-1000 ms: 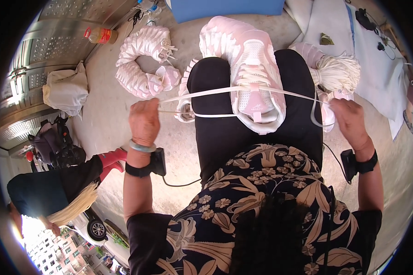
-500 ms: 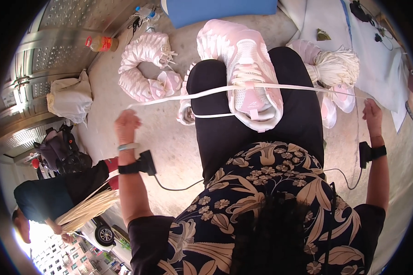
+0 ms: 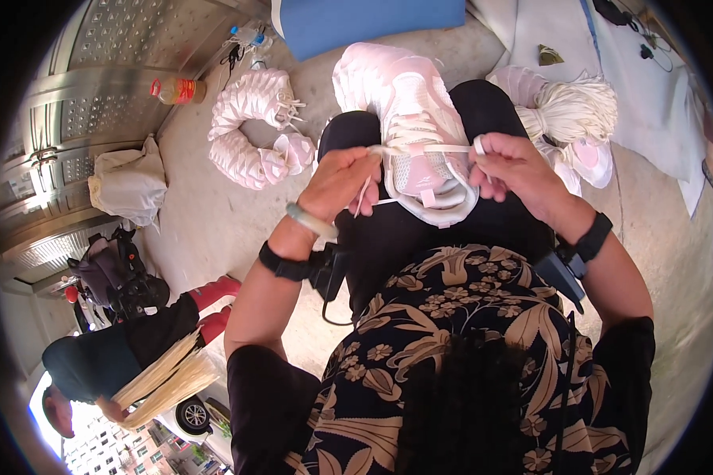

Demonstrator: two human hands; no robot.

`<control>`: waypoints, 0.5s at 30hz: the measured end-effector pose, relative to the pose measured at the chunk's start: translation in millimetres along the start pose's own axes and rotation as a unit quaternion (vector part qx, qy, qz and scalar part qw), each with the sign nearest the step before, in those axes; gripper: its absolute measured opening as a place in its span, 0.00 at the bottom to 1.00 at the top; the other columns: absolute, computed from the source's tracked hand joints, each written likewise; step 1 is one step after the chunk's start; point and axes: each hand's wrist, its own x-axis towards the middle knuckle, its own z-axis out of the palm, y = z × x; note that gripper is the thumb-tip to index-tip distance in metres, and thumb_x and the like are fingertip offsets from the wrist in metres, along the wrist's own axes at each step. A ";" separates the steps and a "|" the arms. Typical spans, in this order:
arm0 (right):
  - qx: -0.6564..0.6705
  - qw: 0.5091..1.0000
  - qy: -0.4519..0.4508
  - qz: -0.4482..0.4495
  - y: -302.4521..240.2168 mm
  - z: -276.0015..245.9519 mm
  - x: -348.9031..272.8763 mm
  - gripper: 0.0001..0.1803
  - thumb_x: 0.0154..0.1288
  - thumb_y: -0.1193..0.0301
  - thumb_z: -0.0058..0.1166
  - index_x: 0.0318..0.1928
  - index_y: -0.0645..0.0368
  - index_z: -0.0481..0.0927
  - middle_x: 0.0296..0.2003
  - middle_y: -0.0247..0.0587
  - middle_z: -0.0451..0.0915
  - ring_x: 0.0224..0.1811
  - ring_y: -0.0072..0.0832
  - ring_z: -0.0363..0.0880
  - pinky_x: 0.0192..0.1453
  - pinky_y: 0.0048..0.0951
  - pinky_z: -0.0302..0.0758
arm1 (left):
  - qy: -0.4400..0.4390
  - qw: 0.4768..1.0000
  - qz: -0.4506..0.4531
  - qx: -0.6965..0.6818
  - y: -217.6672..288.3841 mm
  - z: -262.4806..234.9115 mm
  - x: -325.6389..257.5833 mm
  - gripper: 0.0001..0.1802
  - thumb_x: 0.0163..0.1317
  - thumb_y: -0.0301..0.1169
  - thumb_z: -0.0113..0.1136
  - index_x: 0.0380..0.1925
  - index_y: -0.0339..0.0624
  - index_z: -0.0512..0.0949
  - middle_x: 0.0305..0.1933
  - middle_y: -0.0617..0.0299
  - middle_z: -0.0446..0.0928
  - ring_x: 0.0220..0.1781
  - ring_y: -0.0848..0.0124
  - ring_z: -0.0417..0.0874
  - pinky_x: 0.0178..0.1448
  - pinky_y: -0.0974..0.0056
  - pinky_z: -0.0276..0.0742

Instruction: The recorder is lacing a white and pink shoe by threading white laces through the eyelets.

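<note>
A pink and white sneaker (image 3: 426, 170) rests between my knees, its heel opening toward me, at the near end of a nested row of similar shoes. White shoelace (image 3: 434, 148) runs across its tongue from one hand to the other. My left hand (image 3: 342, 184) pinches one lace end just left of the shoe, a short tail hanging below the fingers. On the other side my right hand (image 3: 523, 172) grips the other end, with lace looped around a fingertip. Both hands are close to the shoe collar.
A curved row of nested shoes (image 3: 249, 131) lies on the floor at left. To the right, a bundle of white laces (image 3: 578, 107) sits on more shoes. A bottle (image 3: 178, 91) stands by the metal wall. A person (image 3: 127, 348) holding pale long strands is at far left.
Both hands have come in from wide apart to either side of the shoe. The lace stretched between them is now much shorter. The person at left has shifted slightly.
</note>
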 end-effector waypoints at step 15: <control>0.115 0.977 0.070 -0.164 17.2 6.4 11.0 0.06 0.62 0.74 0.57 0.39 0.61 0.81 0.28 0.30 0.79 0.29 0.14 0.75 0.31 0.16 0.71 | 0.283 0.829 0.119 0.467 -16.5 -64.9 15.0 0.19 0.65 0.41 0.53 0.19 0.41 0.77 0.16 0.64 0.75 0.17 0.76 0.75 0.20 0.70 0.69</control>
